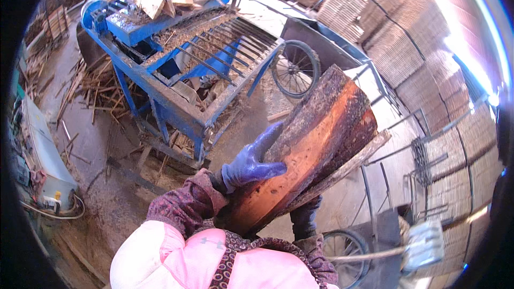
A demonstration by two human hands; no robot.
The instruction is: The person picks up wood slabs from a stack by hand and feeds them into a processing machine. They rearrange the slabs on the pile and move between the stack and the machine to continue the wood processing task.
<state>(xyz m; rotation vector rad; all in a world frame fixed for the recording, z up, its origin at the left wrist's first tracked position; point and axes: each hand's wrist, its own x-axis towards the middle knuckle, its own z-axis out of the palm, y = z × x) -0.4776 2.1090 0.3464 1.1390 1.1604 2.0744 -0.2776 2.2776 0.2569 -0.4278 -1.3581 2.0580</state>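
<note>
Log [310, 152] held slantwise before the chest [201, 251] — probably to share its weight.
Left hand [249, 163], thumb spread wide, clasps its upper side; the right is hidden behind it, grip untellable — ahead stand the blue machine [176, 96] and cart [324, 48].

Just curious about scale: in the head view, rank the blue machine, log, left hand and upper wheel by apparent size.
1. Blue machine
2. Log
3. Left hand and upper wheel: too alike to rank
</note>
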